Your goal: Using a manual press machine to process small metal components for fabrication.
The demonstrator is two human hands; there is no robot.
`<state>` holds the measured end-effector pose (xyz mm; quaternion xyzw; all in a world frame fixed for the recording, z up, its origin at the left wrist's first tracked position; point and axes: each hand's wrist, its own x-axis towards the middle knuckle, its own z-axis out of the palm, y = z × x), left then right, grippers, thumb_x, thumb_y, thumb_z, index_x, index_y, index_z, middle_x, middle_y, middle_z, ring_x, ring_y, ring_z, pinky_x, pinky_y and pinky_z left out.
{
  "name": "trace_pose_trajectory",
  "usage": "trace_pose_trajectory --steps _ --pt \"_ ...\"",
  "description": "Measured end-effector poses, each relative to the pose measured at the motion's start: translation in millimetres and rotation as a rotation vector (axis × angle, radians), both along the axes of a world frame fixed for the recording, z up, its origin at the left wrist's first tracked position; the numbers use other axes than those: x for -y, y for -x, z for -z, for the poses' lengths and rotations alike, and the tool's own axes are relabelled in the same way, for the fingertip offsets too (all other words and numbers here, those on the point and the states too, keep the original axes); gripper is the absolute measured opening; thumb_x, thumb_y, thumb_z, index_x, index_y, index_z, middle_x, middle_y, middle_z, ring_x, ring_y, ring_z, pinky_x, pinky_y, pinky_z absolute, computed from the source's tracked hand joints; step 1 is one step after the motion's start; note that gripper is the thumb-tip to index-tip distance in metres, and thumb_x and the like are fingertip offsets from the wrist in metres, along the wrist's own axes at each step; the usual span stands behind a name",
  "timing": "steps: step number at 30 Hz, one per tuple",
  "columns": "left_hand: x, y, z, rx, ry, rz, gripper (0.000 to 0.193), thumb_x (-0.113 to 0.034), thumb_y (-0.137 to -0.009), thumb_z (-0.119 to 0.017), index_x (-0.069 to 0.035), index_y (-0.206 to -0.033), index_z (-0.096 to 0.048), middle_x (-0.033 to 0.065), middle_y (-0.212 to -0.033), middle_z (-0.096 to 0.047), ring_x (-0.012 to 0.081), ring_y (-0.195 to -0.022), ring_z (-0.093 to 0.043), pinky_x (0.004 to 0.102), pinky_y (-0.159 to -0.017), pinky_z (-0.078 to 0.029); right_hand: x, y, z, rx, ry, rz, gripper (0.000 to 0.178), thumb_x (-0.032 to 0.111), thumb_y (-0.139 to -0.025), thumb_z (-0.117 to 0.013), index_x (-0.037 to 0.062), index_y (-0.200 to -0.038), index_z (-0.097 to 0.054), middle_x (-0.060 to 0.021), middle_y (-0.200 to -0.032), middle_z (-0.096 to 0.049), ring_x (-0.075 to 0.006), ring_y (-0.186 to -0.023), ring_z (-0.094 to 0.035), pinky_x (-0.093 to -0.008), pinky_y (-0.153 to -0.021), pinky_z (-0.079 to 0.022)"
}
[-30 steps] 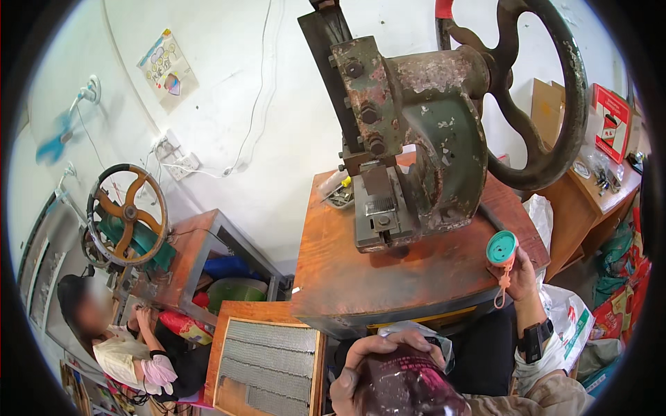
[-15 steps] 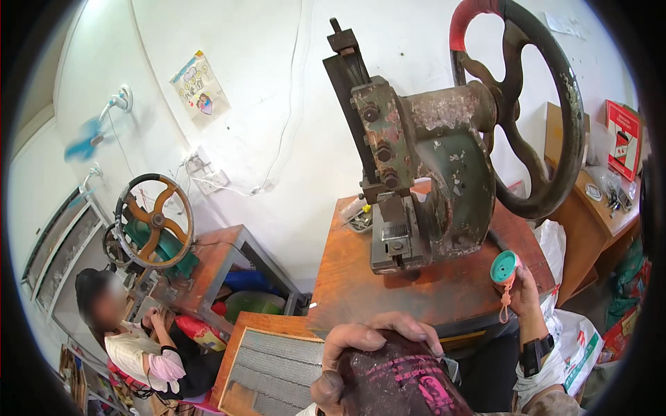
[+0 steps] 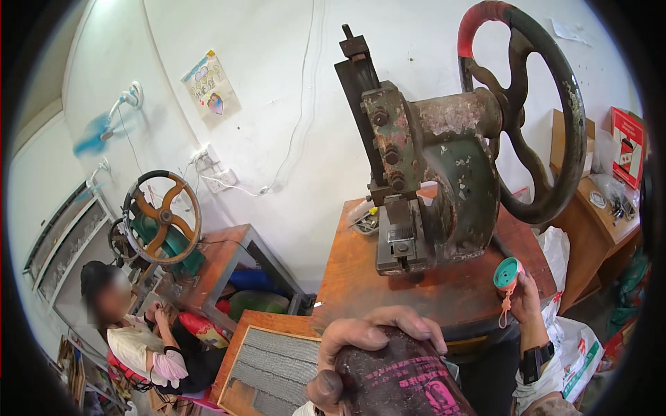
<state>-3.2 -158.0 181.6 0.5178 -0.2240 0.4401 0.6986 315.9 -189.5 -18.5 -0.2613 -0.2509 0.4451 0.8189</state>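
Observation:
Close to me at the lower middle, my left hand [image 3: 368, 340] is closed around a dark brown bottle [image 3: 388, 381] with pink print. Its fingers curl over the top, and its lower part runs out of the picture. At the right, my right hand [image 3: 525, 299] grips a round orange lid [image 3: 508, 274] with a green inner face. An orange strap loop [image 3: 504, 312] dangles below the lid. Lid and bottle are apart. Behind them a heavy green hand press [image 3: 458, 187] with a large handwheel [image 3: 565, 104] stands on a wooden table [image 3: 347, 291].
A tray of grey metallic rows [image 3: 270, 364] lies left of the bottle. At the far left a seated person [image 3: 139, 340] works beside another press [image 3: 163, 222]. Plastic bags [image 3: 576, 347] hang at the right, near a brown desk [image 3: 590, 229] with boxes.
My view has shifted slightly, so the press and wall appear a little lower and further right. Both hands keep their holds on the bottle and the lid.

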Motion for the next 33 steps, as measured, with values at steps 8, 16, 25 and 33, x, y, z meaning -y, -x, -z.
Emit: trace_pose_trajectory --steps 8,16,25,33 --pt "-3 3 8 -0.015 0.045 -0.036 0.049 -0.052 -0.092 -0.038 -0.014 -0.122 -0.042 0.0265 -0.117 -0.043 0.0464 -0.099 -0.049 0.0513 -0.070 -0.046 -8 -6 2 -0.041 0.079 0.030 0.043 0.023 -0.084 -0.061 0.0019 -0.119 -0.047 -0.0070 -0.105 -0.057 -0.0194 -0.096 -0.058 -0.0339 -0.085 -0.047" --pt "-9 11 6 -0.034 0.012 -0.043 0.050 -0.053 -0.091 -0.038 -0.014 -0.122 -0.042 0.0269 -0.118 -0.042 0.0467 -0.099 -0.049 0.0520 -0.069 -0.046 -13 -6 4 -0.081 0.075 0.080 0.035 0.025 -0.087 -0.058 0.0050 -0.115 -0.050 -0.0049 -0.105 -0.057 -0.0177 -0.098 -0.056 -0.0352 -0.088 -0.045" --pt "-15 15 -3 0.017 -0.021 -0.044 0.047 -0.050 -0.091 -0.041 -0.013 -0.120 -0.044 0.0276 -0.117 -0.043 0.0475 -0.099 -0.048 0.0516 -0.068 -0.046 -9 -4 7 -0.075 0.053 0.072 0.034 0.022 -0.088 -0.056 0.0034 -0.116 -0.047 -0.0068 -0.105 -0.056 -0.0199 -0.096 -0.057 -0.0375 -0.085 -0.048" --pt "-18 24 -10 0.033 -0.037 -0.072 0.048 -0.051 -0.091 -0.041 -0.013 -0.120 -0.044 0.0270 -0.117 -0.043 0.0464 -0.098 -0.049 0.0523 -0.068 -0.046 -12 -3 6 -0.076 0.056 0.081 0.036 0.021 -0.087 -0.057 0.0032 -0.117 -0.047 -0.0059 -0.104 -0.057 -0.0186 -0.095 -0.057 -0.0354 -0.083 -0.048"
